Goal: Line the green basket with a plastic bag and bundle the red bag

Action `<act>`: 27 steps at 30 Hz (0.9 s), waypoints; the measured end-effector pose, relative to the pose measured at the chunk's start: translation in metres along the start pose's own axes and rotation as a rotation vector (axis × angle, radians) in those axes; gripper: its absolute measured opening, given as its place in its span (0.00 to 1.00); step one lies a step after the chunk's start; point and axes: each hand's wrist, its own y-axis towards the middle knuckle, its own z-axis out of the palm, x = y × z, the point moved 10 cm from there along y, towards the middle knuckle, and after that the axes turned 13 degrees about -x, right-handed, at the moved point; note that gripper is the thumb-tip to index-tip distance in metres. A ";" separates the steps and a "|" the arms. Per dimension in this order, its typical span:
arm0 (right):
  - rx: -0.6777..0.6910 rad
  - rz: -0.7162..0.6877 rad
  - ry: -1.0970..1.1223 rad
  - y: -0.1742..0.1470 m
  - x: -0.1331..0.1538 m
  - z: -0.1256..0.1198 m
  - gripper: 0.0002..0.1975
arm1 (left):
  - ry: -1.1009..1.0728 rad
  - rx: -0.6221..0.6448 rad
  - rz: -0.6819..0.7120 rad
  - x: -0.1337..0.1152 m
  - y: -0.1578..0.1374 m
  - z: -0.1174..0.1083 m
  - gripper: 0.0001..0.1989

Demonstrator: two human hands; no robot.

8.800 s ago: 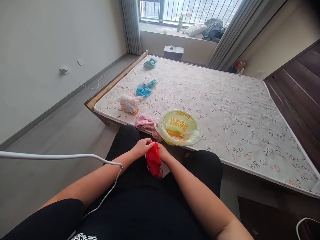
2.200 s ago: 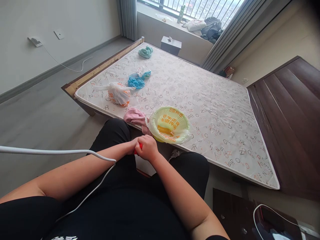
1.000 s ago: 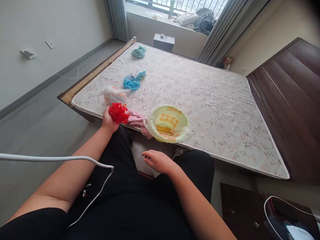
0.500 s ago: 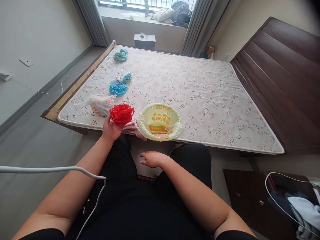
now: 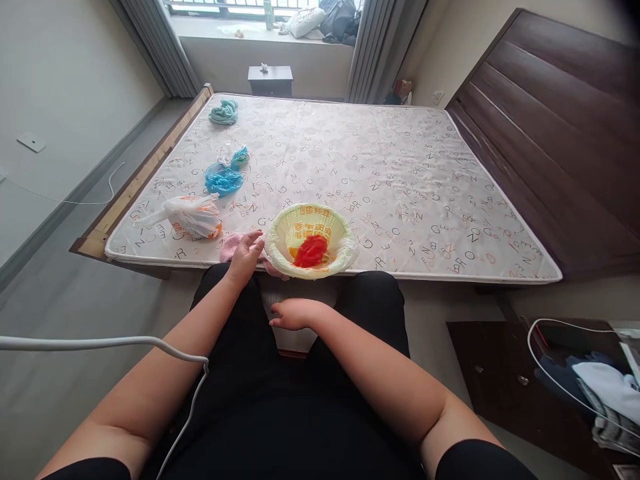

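Note:
A crumpled red plastic bag [image 5: 311, 251] lies inside a small basket [image 5: 277, 230] lined with a pale yellow bag printed in orange. The basket stands at the mattress's near edge. Just left of its rim is my left hand [image 5: 245, 257], fingers apart and holding nothing. My right hand [image 5: 296, 314] hangs over my lap in front of the basket, loosely bent, with nothing in it. Partly behind my left hand is a pink cloth [image 5: 231, 247]. Further left sits a white plastic bag [image 5: 193, 217] with orange print, and beyond it a crumpled blue plastic bag [image 5: 223, 179].
A teal cloth [image 5: 224, 112] lies at the far left of the mattress [image 5: 390, 173]. A white cable [image 5: 100, 343] crosses over my left forearm. On the right is a dark bedside cabinet [image 5: 480, 347] with folded clothes [image 5: 607, 393]. A dark headboard [image 5: 505, 133] rises beyond.
The red plastic bag has left my left hand and now lies in the basket. My left hand has moved slightly right, its fingers now free. The view has shifted a little.

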 end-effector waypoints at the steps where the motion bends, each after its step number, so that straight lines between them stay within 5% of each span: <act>1: 0.020 -0.002 -0.011 0.000 0.000 0.003 0.26 | 0.019 -0.021 -0.039 0.004 0.001 -0.003 0.29; 5: 0.015 -0.031 0.004 0.003 -0.003 0.009 0.24 | 0.062 -0.022 -0.297 0.029 -0.001 -0.009 0.27; 10: -0.165 -0.120 0.132 0.010 -0.007 -0.005 0.14 | 0.095 0.081 -0.529 0.053 -0.015 -0.001 0.26; 14: -0.597 -0.261 0.362 -0.008 -0.014 -0.055 0.10 | 0.207 0.024 -0.568 0.060 -0.014 -0.009 0.22; 18: -1.207 -0.260 0.342 -0.078 -0.050 -0.111 0.12 | 0.181 0.059 -0.635 0.062 -0.016 -0.007 0.21; 23: -1.769 0.050 0.195 -0.165 -0.119 -0.125 0.14 | 0.085 0.132 -0.609 0.052 -0.019 0.002 0.19; 27: -1.752 0.511 0.578 -0.172 -0.211 -0.078 0.34 | 0.087 0.161 -0.572 0.046 -0.019 0.000 0.15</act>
